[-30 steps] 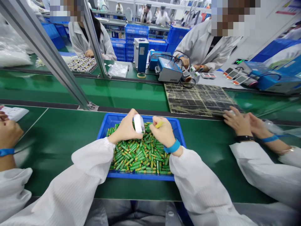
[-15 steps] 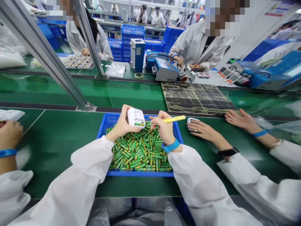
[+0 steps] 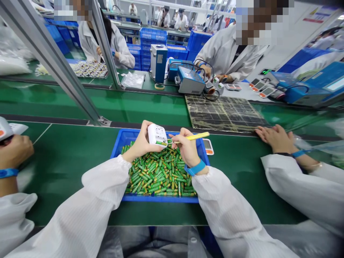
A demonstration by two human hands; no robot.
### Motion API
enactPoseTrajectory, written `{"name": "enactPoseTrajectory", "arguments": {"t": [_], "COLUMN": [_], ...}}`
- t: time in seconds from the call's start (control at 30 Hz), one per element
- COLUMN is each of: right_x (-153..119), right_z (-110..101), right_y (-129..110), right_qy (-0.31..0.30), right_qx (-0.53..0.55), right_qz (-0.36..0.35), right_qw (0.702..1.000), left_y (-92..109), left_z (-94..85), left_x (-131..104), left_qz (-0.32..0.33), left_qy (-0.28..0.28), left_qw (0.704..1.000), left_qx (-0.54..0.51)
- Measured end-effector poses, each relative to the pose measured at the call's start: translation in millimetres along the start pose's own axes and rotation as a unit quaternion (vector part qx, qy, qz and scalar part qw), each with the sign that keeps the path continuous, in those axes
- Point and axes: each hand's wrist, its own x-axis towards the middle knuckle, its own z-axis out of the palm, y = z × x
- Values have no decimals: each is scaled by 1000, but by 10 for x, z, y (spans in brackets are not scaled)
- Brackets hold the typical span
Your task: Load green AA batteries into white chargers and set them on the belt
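Observation:
My left hand (image 3: pixel 140 144) is closed around a small white plastic device (image 3: pixel 156 133), tilted with its battery side up. A green battery (image 3: pixel 161 143) lies along the device's lower edge. My right hand (image 3: pixel 188 147) pinches a slim tool with a yellow handle (image 3: pixel 199 136). Its thin metal tip meets or nearly meets the device beside the battery; I cannot tell which. Both hands are over a blue bin (image 3: pixel 161 198) holding a heap of loose green batteries (image 3: pixel 158 175).
Against the bin's right side lies a white and orange device (image 3: pixel 208 147). Co-workers' hands (image 3: pixel 278 138) rest at the right; another's hand (image 3: pixel 17 150) holds a device at the left. Behind stand a metal post (image 3: pixel 64 71), a dark scratched board (image 3: pixel 223 111) and blue instrument boxes (image 3: pixel 190 80).
A co-worker's hand has drawn back to the right, leaving a white and orange device beside the bin. At the left, another hand has raised a device into view. My hands barely moved.

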Motion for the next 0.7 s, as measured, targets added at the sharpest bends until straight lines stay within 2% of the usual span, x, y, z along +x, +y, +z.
{"name": "enactPoseTrajectory", "arguments": {"t": [0.13,0.2,0.27,0.33,0.4,0.5,0.63,0.7], "right_x": [15,27,36,40,44,70,153,211], "right_z": [1,4,11,14,3,-43,-108,-163], "right_y": [46,55,42,10,-29,-52,11,29], "right_qy": [20,26,8,-14,-15,17,36,76], "right_qx": [58,86,114,120,92,38,25,1], "right_qz": [97,131,157,148,105,34,10,-4], "right_qw": [993,987,981,982,990,999,999,997], "left_y": [17,25,24,6,-25,-73,-9,107], "left_z": [-5,-16,-17,-3,16,10,-98,-215], "left_x": [-27,-39,-45,-43,-33,-9,14,-4], "left_qz": [-11,-9,5,28,52,93,138,125], "left_qy": [-42,-47,-39,-54,-83,-99,-50,44], "left_qw": [999,999,996,974,931,890,861,868], "left_qx": [-12,-2,76,220,352,435,487,478]}}
